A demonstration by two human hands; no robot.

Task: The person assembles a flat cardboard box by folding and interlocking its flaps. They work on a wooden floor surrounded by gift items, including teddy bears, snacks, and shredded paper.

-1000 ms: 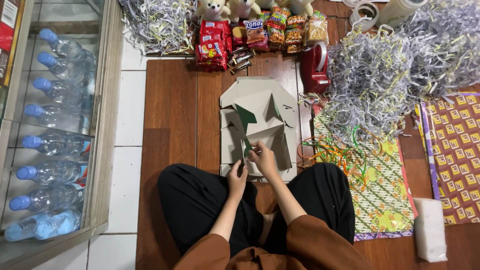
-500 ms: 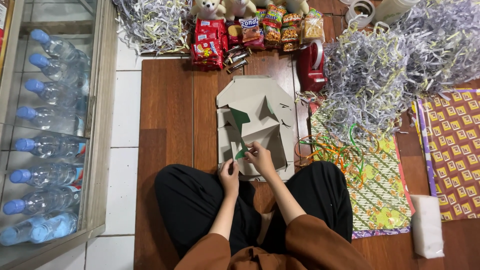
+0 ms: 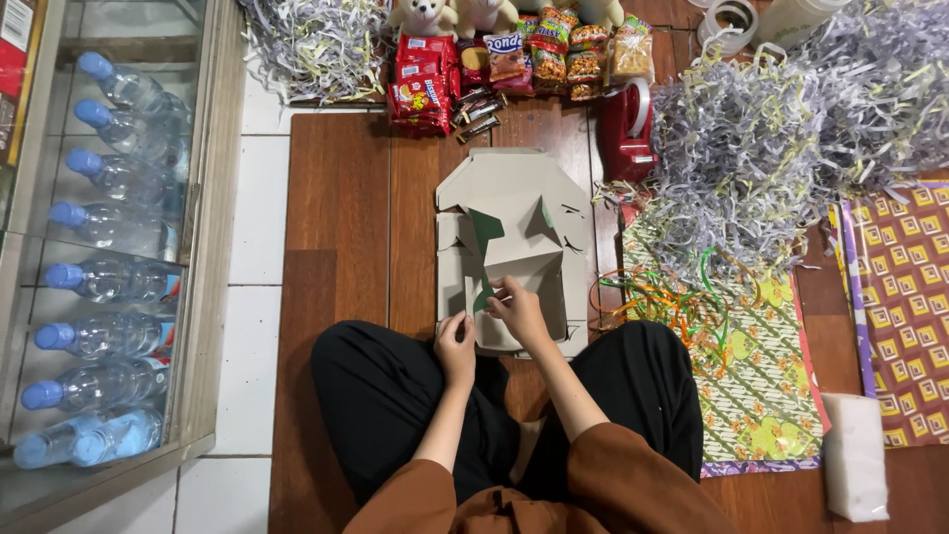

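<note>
box (image 3: 514, 227) before knees, bottles (image 3: 109, 257) left

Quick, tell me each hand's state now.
Left hand: fingers curled on the cardboard box edge.
Right hand: pinching a flap of the box.

Brown wood-plank floor (image 3: 341, 218) fills the middle, meeting white square floor tiles (image 3: 259, 257) with dark grout on the left. Far left, a glass-fronted display cabinet with pale wooden frame (image 3: 203, 247) holds a column of clear plastic water bottles with blue caps (image 3: 109, 227), lying on their sides. A heap of grey and white shredded paper (image 3: 791, 129) covers the upper right; a smaller heap (image 3: 316, 40) sits at top left. Patterned green and yellow wrapping sheet (image 3: 761, 386) lies flat on the right, a brown and yellow squared sheet (image 3: 905, 267) beside it. Light is even and soft, with no hard shadows.
</note>
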